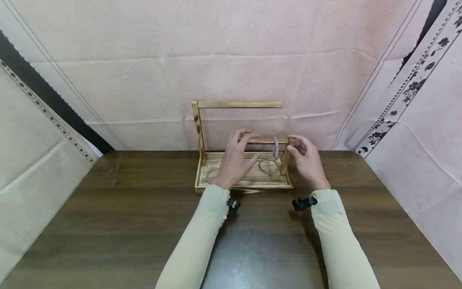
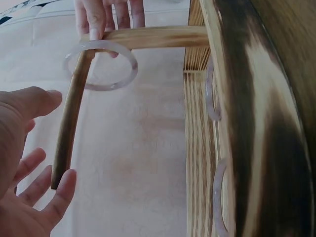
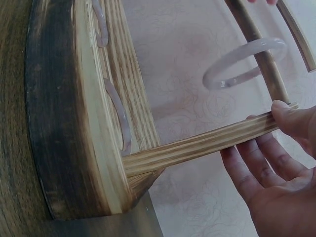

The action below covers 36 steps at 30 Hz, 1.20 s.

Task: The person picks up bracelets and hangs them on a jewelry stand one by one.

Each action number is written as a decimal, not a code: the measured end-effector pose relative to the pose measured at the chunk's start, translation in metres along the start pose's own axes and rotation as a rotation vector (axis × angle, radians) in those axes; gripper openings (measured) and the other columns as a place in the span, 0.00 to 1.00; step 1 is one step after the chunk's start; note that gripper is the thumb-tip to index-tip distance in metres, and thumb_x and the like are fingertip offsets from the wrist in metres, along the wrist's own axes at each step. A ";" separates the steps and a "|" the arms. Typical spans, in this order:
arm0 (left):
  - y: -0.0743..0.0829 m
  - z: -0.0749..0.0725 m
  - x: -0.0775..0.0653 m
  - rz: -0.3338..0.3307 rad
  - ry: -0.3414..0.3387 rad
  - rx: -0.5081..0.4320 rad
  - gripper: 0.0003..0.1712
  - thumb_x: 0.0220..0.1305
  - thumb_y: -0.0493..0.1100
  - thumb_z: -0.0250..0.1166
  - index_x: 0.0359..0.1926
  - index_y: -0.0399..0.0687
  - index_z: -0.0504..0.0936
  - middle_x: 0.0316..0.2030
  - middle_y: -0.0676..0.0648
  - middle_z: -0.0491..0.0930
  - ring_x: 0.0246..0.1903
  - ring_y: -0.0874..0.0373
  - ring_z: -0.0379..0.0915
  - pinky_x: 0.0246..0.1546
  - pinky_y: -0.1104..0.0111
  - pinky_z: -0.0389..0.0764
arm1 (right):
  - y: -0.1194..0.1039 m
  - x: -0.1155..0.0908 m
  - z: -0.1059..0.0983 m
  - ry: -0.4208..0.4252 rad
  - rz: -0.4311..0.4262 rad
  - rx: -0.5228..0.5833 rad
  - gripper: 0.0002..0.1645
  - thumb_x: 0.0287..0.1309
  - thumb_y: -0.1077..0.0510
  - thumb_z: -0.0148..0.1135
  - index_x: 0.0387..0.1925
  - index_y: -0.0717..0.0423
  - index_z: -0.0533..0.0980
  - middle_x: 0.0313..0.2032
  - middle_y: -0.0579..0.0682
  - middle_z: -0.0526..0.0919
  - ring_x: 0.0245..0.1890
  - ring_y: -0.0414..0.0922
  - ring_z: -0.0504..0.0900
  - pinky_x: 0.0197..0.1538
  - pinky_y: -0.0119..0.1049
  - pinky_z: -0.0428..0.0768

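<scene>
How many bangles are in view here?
3: one bangle around the lower rod, two in the tray: one toward its right end, one partly behind the left hand.

Head view: from above, facing forward-down, farthest; table [image 1: 144, 224] across lower half. Wrist views: close, wooden stand [image 1: 254, 177] appearing sideways; both share hanging ring [image 2: 108, 87], upper left and upper right respectively.

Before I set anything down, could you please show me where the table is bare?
The table is bare left of the left sleeve, right of the right sleeve, and between both sleeves, in front of the wooden stand. Crowded: the stand, with three rings, the left hand and the right hand.
</scene>
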<state>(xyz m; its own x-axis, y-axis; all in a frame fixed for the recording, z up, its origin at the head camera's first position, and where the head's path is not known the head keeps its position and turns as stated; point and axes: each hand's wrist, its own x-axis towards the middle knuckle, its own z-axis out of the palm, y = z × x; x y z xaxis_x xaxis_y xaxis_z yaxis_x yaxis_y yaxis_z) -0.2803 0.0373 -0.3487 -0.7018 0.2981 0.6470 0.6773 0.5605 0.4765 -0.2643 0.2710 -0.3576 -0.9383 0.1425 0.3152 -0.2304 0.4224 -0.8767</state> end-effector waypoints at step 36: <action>-0.055 -0.022 -0.011 -0.161 0.650 -0.177 0.26 0.63 0.36 0.69 0.60 0.38 0.71 0.55 0.39 0.67 0.56 0.47 0.67 0.60 0.56 0.75 | 0.003 0.001 0.000 0.010 -0.013 -0.026 0.24 0.74 0.58 0.57 0.67 0.57 0.71 0.51 0.57 0.81 0.50 0.37 0.79 0.54 0.24 0.74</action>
<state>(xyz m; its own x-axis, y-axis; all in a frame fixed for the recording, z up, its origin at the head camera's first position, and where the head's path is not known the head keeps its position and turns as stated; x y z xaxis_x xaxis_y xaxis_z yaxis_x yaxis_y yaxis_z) -0.3049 -0.0134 -0.3689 -0.5597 -0.3327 0.7590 0.6404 0.4076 0.6510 -0.2660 0.2726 -0.3596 -0.9325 0.1462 0.3302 -0.2353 0.4475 -0.8628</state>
